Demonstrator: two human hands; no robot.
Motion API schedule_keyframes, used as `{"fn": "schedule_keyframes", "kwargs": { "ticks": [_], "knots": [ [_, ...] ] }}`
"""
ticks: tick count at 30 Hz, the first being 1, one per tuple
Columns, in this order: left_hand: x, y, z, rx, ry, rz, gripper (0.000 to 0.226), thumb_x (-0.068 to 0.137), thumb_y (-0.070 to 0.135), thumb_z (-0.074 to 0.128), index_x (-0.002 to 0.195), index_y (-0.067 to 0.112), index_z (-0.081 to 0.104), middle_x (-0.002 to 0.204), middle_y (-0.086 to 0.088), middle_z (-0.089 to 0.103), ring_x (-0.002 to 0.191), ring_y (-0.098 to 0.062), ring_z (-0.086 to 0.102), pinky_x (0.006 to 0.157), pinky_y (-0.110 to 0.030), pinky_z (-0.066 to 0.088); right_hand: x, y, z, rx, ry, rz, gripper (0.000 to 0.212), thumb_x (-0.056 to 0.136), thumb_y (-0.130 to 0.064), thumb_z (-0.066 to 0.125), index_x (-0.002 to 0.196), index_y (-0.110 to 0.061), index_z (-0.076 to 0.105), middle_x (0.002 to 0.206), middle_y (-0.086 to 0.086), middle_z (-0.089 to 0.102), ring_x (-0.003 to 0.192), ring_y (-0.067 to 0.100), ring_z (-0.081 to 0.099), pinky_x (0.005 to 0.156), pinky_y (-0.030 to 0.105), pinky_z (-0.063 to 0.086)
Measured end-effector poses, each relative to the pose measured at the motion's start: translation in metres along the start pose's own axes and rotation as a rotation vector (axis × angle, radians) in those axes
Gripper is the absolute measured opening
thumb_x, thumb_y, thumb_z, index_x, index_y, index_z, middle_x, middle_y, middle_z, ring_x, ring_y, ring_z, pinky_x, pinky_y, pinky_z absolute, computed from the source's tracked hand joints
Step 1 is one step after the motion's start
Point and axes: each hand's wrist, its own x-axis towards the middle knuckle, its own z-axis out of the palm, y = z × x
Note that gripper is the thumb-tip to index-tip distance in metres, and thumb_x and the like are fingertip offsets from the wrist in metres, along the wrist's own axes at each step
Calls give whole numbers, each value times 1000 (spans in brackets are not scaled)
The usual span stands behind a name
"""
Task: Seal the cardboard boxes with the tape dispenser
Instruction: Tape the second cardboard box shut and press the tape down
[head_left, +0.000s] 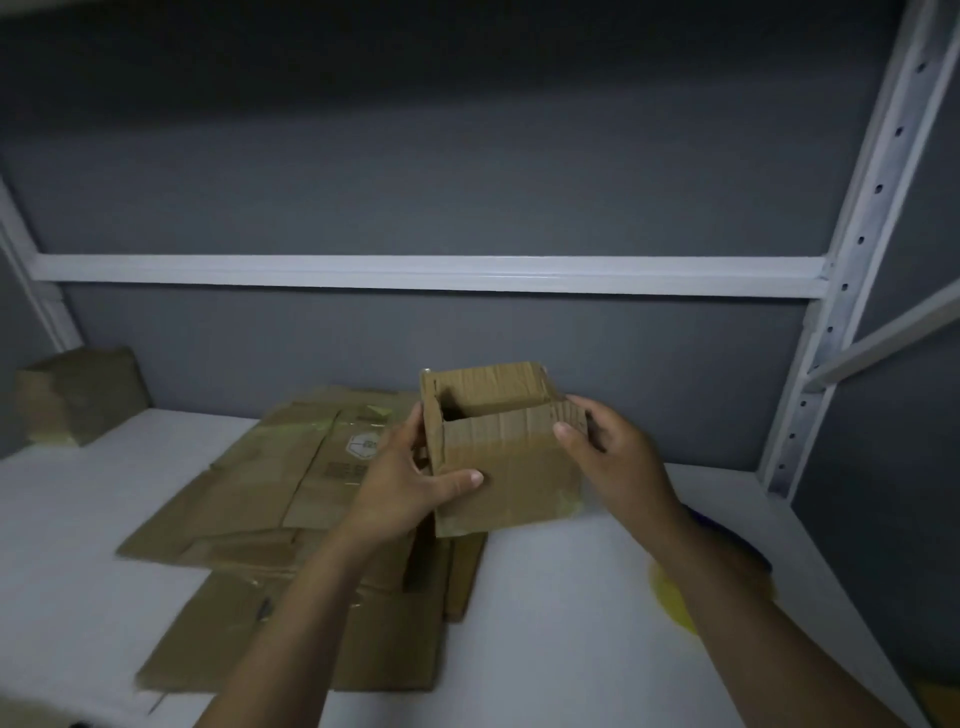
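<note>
A dark grey wall (415, 156) fills the far side, unlit and flat. A white metal rail (426, 275) runs across it from left to right, meeting a perforated white upright (857, 239) on the right, from which a slanted brace (893, 332) leads off towards the right edge. Another white post (31, 291) leans at the far left. Below lies a white shelf surface (571, 623), possibly padded. The light is dim.
</note>
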Motion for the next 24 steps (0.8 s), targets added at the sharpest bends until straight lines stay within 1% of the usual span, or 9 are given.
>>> {"fn": "schedule_keyframes", "kwargs": {
  "ticks": [3,5,7,11,15,16,18,20,24],
  "knots": [
    [-10,-13,-53,50,28,-18,103,51,67,82,140,43,35,135,11,47,112,-2,52,83,-23,52,3,-22,43,7,-7,1,58,77,-61,55,122,-25,62,117,-7,65,108,8,61,92,41,53],
    [-18,-20,-94,55,33,-27,105,52,67,81,141,40,34,133,13,47,111,-2,53,80,-20,49,7,-38,78,10,-30,-10,47,81,-55,59,116,-24,65,112,-6,66,104,8,63,90,39,54],
    [-29,-27,-132,30,16,-50,101,56,65,81,142,39,35,131,17,52,114,-4,55,81,-18,50,10,-54,116,15,-74,-22,38,88,-45,59,119,-22,64,114,-7,66,106,9,62,90,35,53],
    [-63,-46,-199,29,43,-61,78,68,48,81,132,46,37,124,23,52,109,0,55,72,-7,49,12,-85,196,11,-167,-41,41,92,-42,57,127,-22,59,120,-7,63,110,9,59,92,35,51],
    [-93,-74,-264,34,144,-114,69,71,39,83,119,56,36,123,20,50,110,-9,56,68,-15,54,15,-112,271,93,-253,-20,31,92,-33,60,120,-19,60,107,-13,63,99,4,59,82,23,48],
    [-99,-82,-279,44,187,-122,71,69,40,84,119,56,37,123,20,52,110,-10,57,70,-17,54,17,-119,288,97,-284,-24,26,92,-32,61,115,-22,61,106,-14,64,99,3,60,83,23,49],
    [-110,-96,-308,89,281,-130,81,63,45,85,127,53,37,124,19,53,110,-7,57,76,-19,54,24,-131,321,79,-337,-46,32,90,-36,61,119,-21,62,112,-10,66,105,8,62,90,33,52],
    [-116,-112,-335,153,366,-132,92,64,42,88,139,42,35,128,16,52,112,-5,55,82,-19,52,32,-144,354,73,-380,-81,29,90,-31,62,118,-22,63,112,-8,67,104,10,63,92,37,52],
    [-121,-145,-386,231,479,-193,107,54,57,85,145,39,31,135,13,47,116,-10,53,90,-29,53,51,-167,418,-4,-467,-162,33,92,-23,61,125,-19,60,110,-7,62,102,10,59,85,23,46]
  ]
}}
